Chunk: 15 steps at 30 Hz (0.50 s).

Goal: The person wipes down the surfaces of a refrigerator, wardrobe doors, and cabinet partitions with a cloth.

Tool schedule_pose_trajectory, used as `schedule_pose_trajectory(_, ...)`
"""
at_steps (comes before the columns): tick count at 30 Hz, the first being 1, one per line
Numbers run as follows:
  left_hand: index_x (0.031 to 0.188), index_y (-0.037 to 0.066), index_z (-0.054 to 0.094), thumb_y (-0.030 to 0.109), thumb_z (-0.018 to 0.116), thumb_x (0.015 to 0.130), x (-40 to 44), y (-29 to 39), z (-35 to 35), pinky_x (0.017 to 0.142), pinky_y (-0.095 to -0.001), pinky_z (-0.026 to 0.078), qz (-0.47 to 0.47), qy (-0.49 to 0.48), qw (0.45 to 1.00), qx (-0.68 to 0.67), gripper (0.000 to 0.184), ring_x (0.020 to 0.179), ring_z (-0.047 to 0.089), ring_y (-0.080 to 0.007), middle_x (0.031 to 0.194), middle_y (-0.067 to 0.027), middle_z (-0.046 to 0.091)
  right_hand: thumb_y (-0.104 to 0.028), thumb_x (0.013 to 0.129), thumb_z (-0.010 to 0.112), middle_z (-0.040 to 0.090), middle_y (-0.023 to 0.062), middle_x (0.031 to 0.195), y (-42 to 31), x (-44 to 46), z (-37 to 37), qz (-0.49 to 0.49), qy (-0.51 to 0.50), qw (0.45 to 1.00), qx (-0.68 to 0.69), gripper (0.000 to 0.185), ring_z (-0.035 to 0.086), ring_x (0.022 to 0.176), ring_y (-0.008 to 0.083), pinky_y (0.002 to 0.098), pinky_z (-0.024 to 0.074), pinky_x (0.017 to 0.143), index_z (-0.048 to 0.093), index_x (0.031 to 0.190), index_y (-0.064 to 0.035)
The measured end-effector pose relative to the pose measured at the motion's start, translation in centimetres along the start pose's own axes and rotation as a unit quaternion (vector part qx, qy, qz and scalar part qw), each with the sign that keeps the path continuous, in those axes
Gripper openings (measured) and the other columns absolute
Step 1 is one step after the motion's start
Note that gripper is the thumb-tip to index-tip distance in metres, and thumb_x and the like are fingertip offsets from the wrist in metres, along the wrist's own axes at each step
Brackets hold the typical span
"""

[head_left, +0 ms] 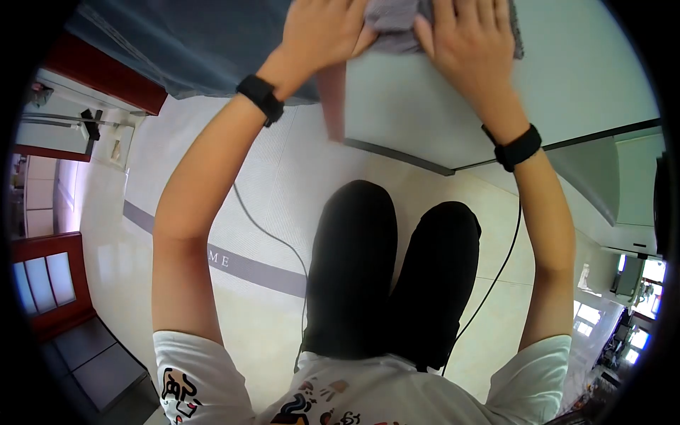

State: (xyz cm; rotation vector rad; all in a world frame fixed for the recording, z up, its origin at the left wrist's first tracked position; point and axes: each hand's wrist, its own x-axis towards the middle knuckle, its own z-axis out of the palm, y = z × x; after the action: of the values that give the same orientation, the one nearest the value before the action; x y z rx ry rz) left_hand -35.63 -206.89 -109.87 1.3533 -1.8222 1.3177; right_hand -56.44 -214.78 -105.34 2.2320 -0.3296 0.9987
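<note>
At the top of the head view, a grey cloth (397, 27) lies against a pale, smooth panel (581, 71). My left hand (326, 32) is at the cloth's left side, its thumb at the cloth's edge and its fingertips cut off by the frame. Spread over the cloth's right part is my right hand (471, 42), fingers apart and palm down. Both wrists wear black bands. A dark blue-grey fabric (191, 49) hangs just left of my left hand.
Below the panel's dark lower edge (404, 157) is a light tiled floor (510, 283) with a striped mat (262, 205). Thin black cables run down on both sides of my legs. A red-brown framed door (53, 280) stands at the far left.
</note>
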Motion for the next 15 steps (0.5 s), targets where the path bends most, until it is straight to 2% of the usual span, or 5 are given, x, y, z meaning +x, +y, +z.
schedule_pose_trajectory(2, 0.127, -0.01, 0.058, 0.039, 0.068, 0.08, -6.0, 1.3, 2.0, 0.113, -0.0569, 0.033, 0.062, -0.061, 0.996, 0.008, 0.069, 0.135, 0.042, -0.0449, 0.15, -0.0247, 0.044, -0.025, 0.091, 0.059, 0.033, 0.0258, 0.159, -1.5, -2.9, 1.0, -0.015, -0.097, 0.995, 0.032, 0.068, 0.031, 0.149, 0.0412, 0.0545, 0.0266, 0.119, 0.04, 0.147, 0.0093)
schedule_pose_trajectory(3, 0.116, -0.005, 0.067, 0.043, 0.07, 0.079, -8.9, 1.8, 2.6, 0.112, -0.0534, 0.035, 0.082, -0.097, 0.992, 0.014, 0.061, 0.136, 0.043, -0.0395, 0.145, -0.0169, 0.052, -0.038, 0.097, 0.059, 0.047, 0.0079, 0.153, -2.8, -5.3, 4.0, 0.005, -0.007, 0.998, 0.063, 0.059, 0.043, 0.143, 0.0235, 0.0442, 0.0304, 0.119, 0.049, 0.148, -0.0115)
schedule_pose_trajectory(5, 0.135, 0.004, 0.059, 0.031, 0.066, 0.083, -14.8, 3.3, 4.9, 0.113, -0.0438, 0.038, 0.071, -0.14, 0.986, -0.065, 0.059, 0.138, 0.047, -0.0255, 0.147, -0.0072, 0.053, -0.033, 0.097, 0.057, 0.04, 0.0042, 0.158, -5.3, -9.1, 5.6, -0.047, -0.071, 0.996, 0.033, 0.063, 0.035, 0.147, 0.0183, 0.0417, 0.0259, 0.122, 0.039, 0.154, -0.0106)
schedule_pose_trajectory(9, 0.141, 0.005, 0.055, 0.023, 0.057, 0.092, -23.5, 6.1, 7.0, 0.118, -0.0382, 0.035, 0.108, -0.315, 0.93, -0.156, 0.051, 0.139, 0.045, -0.0202, 0.15, -0.0061, 0.051, -0.024, 0.098, 0.055, 0.034, 0.0012, 0.162, -10.0, -16.7, 9.5, -0.171, -0.168, 0.971, 0.016, 0.068, 0.028, 0.15, 0.0138, 0.0359, 0.0232, 0.124, 0.028, 0.159, -0.0098)
schedule_pose_trajectory(15, 0.154, 0.004, 0.036, 0.014, 0.051, 0.096, -29.3, 8.5, 6.9, 0.124, -0.0333, 0.027, 0.056, -0.421, 0.885, -0.192, 0.06, 0.143, 0.041, -0.0169, 0.157, -0.005, 0.042, -0.021, 0.096, 0.056, 0.031, -0.0016, 0.164, -11.9, -25.0, 12.5, -0.167, -0.301, 0.924, 0.168, 0.072, 0.035, 0.147, 0.012, 0.0293, 0.0268, 0.123, 0.026, 0.159, -0.0079)
